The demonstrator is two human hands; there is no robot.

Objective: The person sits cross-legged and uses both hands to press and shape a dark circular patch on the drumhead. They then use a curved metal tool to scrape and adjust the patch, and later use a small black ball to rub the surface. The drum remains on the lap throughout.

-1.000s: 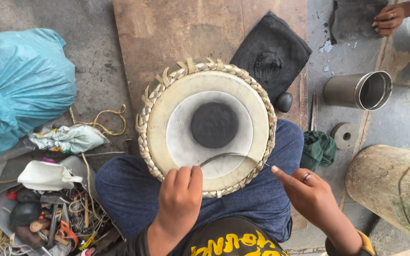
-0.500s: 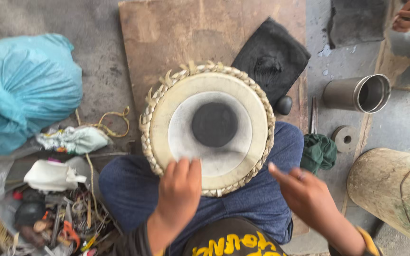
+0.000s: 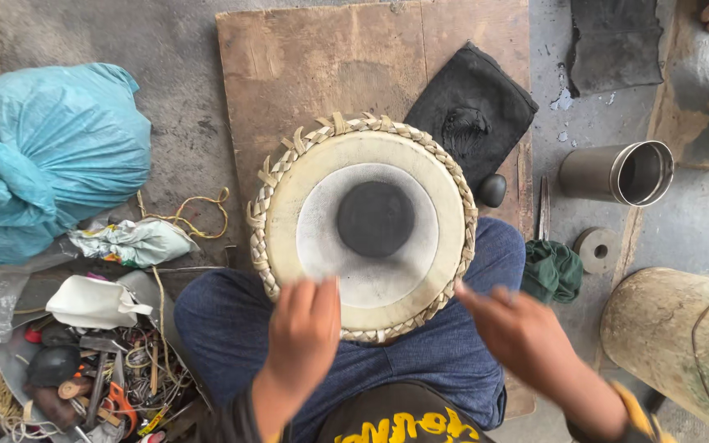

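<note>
Drum on lap, blurred hands — left curled, right open — metal cup, black cloth beside.

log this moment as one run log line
left hand: open, at near rim of tabla drum | right hand: open, blurred, beside rim | drum: on lap, black centre spot up

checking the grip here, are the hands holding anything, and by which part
Nothing is clearly held. The left hand lies on the near edge of the drum; the right hand, blurred, is beside its rim, empty as far as shows.
</note>
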